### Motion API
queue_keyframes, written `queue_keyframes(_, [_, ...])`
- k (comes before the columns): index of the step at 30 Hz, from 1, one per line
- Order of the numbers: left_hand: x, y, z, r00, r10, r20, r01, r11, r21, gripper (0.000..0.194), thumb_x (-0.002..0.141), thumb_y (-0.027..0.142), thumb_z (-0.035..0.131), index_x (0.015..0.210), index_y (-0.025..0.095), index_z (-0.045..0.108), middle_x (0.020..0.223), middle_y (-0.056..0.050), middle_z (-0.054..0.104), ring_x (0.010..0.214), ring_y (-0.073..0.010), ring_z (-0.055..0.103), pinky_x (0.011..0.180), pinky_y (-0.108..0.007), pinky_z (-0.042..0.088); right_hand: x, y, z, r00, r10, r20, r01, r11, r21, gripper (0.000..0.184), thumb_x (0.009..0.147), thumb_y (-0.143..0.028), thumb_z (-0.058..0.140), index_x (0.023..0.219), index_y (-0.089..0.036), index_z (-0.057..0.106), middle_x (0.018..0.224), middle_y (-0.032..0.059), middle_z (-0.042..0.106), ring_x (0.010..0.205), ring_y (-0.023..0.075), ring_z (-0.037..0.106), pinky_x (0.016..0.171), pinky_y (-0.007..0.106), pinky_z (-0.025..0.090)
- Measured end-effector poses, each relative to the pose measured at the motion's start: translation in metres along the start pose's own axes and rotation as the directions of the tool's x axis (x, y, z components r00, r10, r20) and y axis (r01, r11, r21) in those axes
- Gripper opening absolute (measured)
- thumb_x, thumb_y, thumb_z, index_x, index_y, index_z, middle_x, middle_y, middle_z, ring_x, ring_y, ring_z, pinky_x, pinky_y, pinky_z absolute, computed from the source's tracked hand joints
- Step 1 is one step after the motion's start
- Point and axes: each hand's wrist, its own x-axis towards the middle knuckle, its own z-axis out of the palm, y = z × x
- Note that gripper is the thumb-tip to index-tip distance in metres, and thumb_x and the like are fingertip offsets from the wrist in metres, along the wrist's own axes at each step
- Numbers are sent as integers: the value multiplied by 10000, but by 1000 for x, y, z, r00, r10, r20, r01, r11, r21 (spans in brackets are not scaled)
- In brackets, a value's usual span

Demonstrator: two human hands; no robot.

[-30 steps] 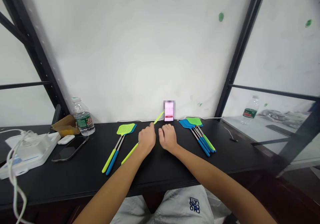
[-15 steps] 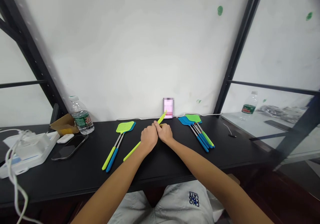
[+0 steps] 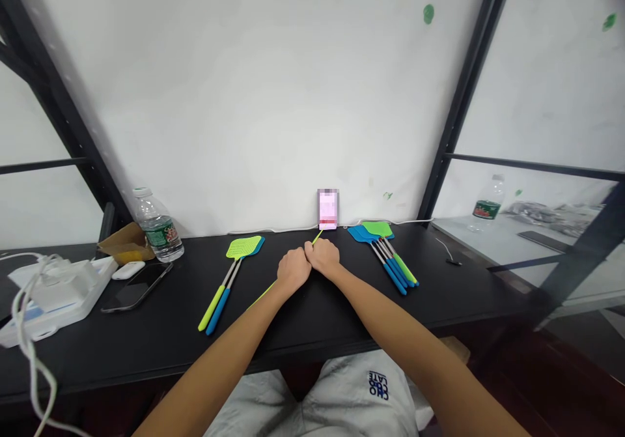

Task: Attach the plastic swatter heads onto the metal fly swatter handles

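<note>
My left hand (image 3: 293,269) and my right hand (image 3: 323,254) meet over the middle of the black table, both closed around a yellow-green fly swatter (image 3: 263,292). It slants from beside my left forearm up to the far right, and only thin slivers show at each end; my hands hide its middle. To the left lie a yellow-green fly swatter (image 3: 211,307) and a blue one (image 3: 218,310), heads overlapping. On the right, several blue and green fly swatters (image 3: 394,271) lie in a fanned pile.
A phone with a lit, blurred screen (image 3: 327,209) leans on the wall. At left are a water bottle (image 3: 163,232), a cardboard box (image 3: 124,245), a dark phone (image 3: 137,287), a white case (image 3: 128,269) and a white power strip (image 3: 63,300) with cables. A glass panel stands right.
The held fly swatter has turned, so its visible ends look much thinner. My hands have dropped slightly and stay together. Both swatter groups lie as before.
</note>
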Motion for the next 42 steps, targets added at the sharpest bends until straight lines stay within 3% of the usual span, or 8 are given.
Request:
queue_keyframes(20, [10,-7,-2,996,-79,43,84,989,-120,469,925,444,329,986,183,715,1054,-169,710,968,-298,679,745,-355,515,-1,7,0,996,-59,-70,55,997,-62,464,918,-339,356,890,-110,758,921,185,714,890,289,678,775,331,463])
queue_keyframes(33, [9,-4,-6,991,-102,85,108,991,-76,615,934,539,246,1053,159,715,1101,-200,693,1021,-338,662,807,-417,517,1,10,2,993,35,-109,-29,998,56,454,904,-349,374,901,-93,749,929,208,707,899,298,671,781,332,452])
queue_keyframes(36, [9,-4,-8,988,-108,106,118,988,-98,618,933,552,252,1063,161,712,1127,-201,686,1039,-340,656,814,-411,512,4,13,6,992,37,-117,-21,991,133,436,891,-353,381,854,-98,734,915,212,700,885,304,660,761,342,445])
queue_keyframes(39, [11,-6,-9,989,-102,111,116,986,-124,627,934,570,255,1065,159,710,1135,-203,686,1065,-331,647,830,-392,502,9,18,13,991,52,-121,-10,947,322,364,866,-327,392,766,-130,682,871,175,688,837,275,634,705,324,429])
queue_keyframes(40, [12,-7,-9,989,-97,111,112,985,-131,631,934,577,258,1063,157,710,1135,-205,686,1073,-328,644,835,-385,498,10,19,15,993,53,-105,-3,904,427,330,857,-312,396,730,-145,652,827,148,677,788,247,620,667,307,420])
queue_keyframes(42, [13,-9,-9,990,-83,112,99,984,-146,633,932,589,266,1053,156,712,1132,-204,688,1082,-320,641,841,-368,490,12,22,18,1000,19,11,-21,733,680,274,842,-286,401,667,-169,577,688,83,616,627,177,550,558,267,374])
